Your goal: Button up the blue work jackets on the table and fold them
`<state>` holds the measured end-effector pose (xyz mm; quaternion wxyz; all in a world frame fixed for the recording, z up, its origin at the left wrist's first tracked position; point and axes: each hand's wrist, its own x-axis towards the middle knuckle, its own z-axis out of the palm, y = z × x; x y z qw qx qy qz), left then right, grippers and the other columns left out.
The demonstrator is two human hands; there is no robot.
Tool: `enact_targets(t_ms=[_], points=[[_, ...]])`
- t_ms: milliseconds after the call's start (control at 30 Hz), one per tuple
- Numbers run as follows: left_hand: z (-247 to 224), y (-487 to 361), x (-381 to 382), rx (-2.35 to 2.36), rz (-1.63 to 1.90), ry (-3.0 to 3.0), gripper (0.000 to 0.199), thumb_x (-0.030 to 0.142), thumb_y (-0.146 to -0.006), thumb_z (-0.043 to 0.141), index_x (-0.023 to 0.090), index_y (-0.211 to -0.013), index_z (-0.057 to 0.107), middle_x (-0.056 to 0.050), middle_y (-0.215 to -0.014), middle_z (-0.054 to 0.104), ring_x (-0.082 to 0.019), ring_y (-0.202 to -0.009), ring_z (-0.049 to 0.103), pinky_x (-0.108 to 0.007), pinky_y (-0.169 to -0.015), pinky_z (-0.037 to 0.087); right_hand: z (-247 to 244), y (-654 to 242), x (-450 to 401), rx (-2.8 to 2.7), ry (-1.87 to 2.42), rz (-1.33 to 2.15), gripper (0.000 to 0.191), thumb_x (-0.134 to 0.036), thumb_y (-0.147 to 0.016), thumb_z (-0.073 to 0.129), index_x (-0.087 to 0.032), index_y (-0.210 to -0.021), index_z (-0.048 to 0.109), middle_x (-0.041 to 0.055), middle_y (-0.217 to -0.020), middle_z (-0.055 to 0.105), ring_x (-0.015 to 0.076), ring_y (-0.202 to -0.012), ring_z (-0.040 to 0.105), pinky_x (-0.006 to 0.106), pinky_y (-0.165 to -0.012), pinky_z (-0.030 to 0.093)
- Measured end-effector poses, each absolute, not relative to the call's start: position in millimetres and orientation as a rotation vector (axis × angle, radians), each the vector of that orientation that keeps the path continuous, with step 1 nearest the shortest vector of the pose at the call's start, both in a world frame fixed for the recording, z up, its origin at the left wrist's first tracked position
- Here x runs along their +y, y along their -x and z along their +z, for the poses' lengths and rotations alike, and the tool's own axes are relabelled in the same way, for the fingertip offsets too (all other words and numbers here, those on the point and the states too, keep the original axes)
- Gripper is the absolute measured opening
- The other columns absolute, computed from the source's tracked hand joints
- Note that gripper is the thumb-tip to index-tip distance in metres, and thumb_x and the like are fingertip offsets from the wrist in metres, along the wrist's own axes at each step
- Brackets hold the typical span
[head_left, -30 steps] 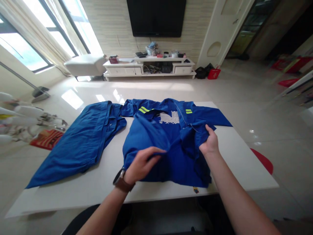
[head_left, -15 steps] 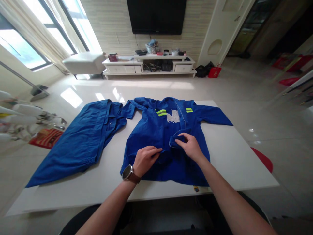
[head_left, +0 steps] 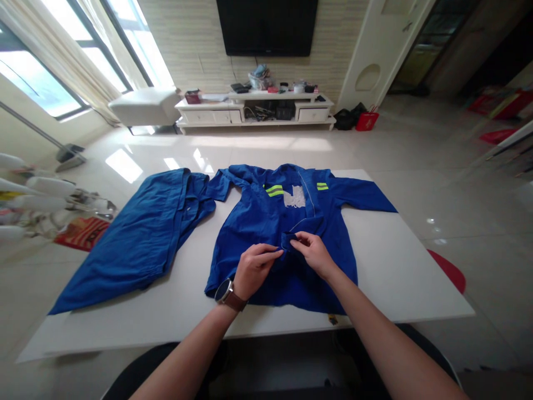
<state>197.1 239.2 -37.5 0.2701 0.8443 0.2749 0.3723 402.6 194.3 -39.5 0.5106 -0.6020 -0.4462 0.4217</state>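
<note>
A blue work jacket (head_left: 250, 222) with yellow-green reflective strips lies spread on the white table (head_left: 400, 261), one sleeve stretched out to the right. Over its lower middle, my right hand (head_left: 312, 253) pinches a raised front edge of the jacket that has pale piping. My left hand (head_left: 256, 269), with a watch on the wrist, is closed on the jacket's fabric just left of it. The fingertips of both hands are close together at that edge. What lies under my left palm is hidden. A whitish patch (head_left: 295, 197) shows on the jacket's upper part.
Folded blue trousers (head_left: 137, 239) lie on the table's left side, against a jacket sleeve. White thread cones (head_left: 45, 186) and a red bag (head_left: 81, 233) stand beyond the left edge. A red stool (head_left: 447, 271) is at the right. A low white TV cabinet (head_left: 212, 116) stands across the floor.
My right hand has moved slightly left with the piped edge in its fingers. My left hand has shifted a little right and away from me, so the hands are nearer each other.
</note>
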Motion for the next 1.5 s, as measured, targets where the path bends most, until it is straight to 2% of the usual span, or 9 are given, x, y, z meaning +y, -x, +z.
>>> enact_targets(t_ms=[133, 300, 567, 733, 1067, 1200, 1400, 1500], points=[[-31.0, -199.9, 231.9, 0.725, 0.905, -2.224, 0.023, 0.022, -0.094, 0.061, 0.024, -0.110, 0.078, -0.006, -0.106, 0.075, -0.018, -0.095, 0.070, -0.030, -0.087, 0.056, -40.8, -398.9, 195.8, -1.096, 1.400, 1.054, 0.027, -0.046, -0.077, 0.071, -0.020, -0.081, 0.067, -0.0023, -0.072, 0.061, 0.0146, -0.070, 0.052, 0.027, -0.069, 0.041], [-31.2, -199.6, 231.7, 0.760, 0.874, -2.150, 0.023, 0.031, -0.098, 0.058, 0.022, -0.105, 0.078, -0.006, -0.102, 0.074, -0.017, -0.093, 0.069, -0.029, -0.086, 0.056, -42.3, -393.8, 194.1, -1.109, 1.345, 1.129, 0.028, -0.046, -0.078, 0.071, -0.019, -0.084, 0.066, -0.0026, -0.074, 0.061, 0.0142, -0.072, 0.054, 0.027, -0.071, 0.042], [-43.1, -202.2, 243.0, 0.801, 0.756, -2.114, 0.011, 0.026, -0.095, 0.062, 0.022, -0.104, 0.067, -0.003, -0.100, 0.074, -0.018, -0.092, 0.070, -0.029, -0.085, 0.055, -49.2, -393.1, 193.2, -1.242, 1.528, 0.967, 0.015, -0.033, -0.080, 0.068, -0.019, -0.084, 0.069, -0.0002, -0.074, 0.066, 0.0157, -0.071, 0.058, 0.028, -0.069, 0.044], [-47.1, -201.3, 242.0, 0.822, 0.706, -2.227, 0.013, 0.020, -0.095, 0.059, 0.025, -0.108, 0.060, -0.001, -0.102, 0.073, -0.018, -0.096, 0.070, -0.029, -0.085, 0.053, -53.6, -392.3, 195.9, -1.323, 1.559, 1.032, 0.014, -0.028, -0.080, 0.063, -0.018, -0.085, 0.071, 0.0008, -0.072, 0.066, 0.0146, -0.067, 0.058, 0.026, -0.064, 0.043], [-42.9, -199.8, 239.8, 0.898, 0.684, -2.319, 0.021, 0.019, -0.096, 0.059, 0.027, -0.116, 0.058, 0.001, -0.100, 0.075, -0.018, -0.094, 0.071, -0.028, -0.080, 0.051, -48.1, -392.2, 187.2, -1.354, 1.535, 0.965, 0.015, -0.030, -0.082, 0.065, -0.018, -0.086, 0.073, 0.0013, -0.074, 0.068, 0.0148, -0.068, 0.060, 0.026, -0.064, 0.044], [-44.4, -198.4, 240.1, 0.897, 0.643, -2.392, 0.023, 0.017, -0.096, 0.058, 0.028, -0.117, 0.058, 0.001, -0.099, 0.074, -0.019, -0.093, 0.070, -0.029, -0.080, 0.050, -46.5, -394.4, 187.4, -1.396, 1.503, 1.048, 0.017, -0.031, -0.082, 0.066, -0.018, -0.089, 0.075, 0.0022, -0.076, 0.071, 0.0153, -0.067, 0.060, 0.027, -0.066, 0.045], [-45.8, -196.7, 241.6, 0.891, 0.619, -2.418, 0.024, 0.016, -0.096, 0.057, 0.026, -0.118, 0.056, 0.000, -0.099, 0.074, -0.019, -0.093, 0.069, -0.029, -0.080, 0.049, -43.6, -394.5, 192.4, -1.369, 1.450, 1.068, 0.031, -0.041, -0.090, 0.058, -0.017, -0.082, 0.076, 0.0038, -0.079, 0.073, 0.0173, -0.075, 0.063, 0.029, -0.072, 0.046], [-44.9, -196.2, 241.2, 0.871, 0.605, -2.450, 0.023, 0.016, -0.097, 0.056, 0.026, -0.118, 0.057, 0.000, -0.099, 0.073, -0.019, -0.092, 0.068, -0.030, -0.081, 0.049, -49.4, -394.0, 193.0, -1.322, 1.466, 1.128, 0.028, -0.041, -0.086, 0.063, -0.017, -0.082, 0.076, 0.0035, -0.078, 0.073, 0.0174, -0.074, 0.062, 0.029, -0.071, 0.045]])
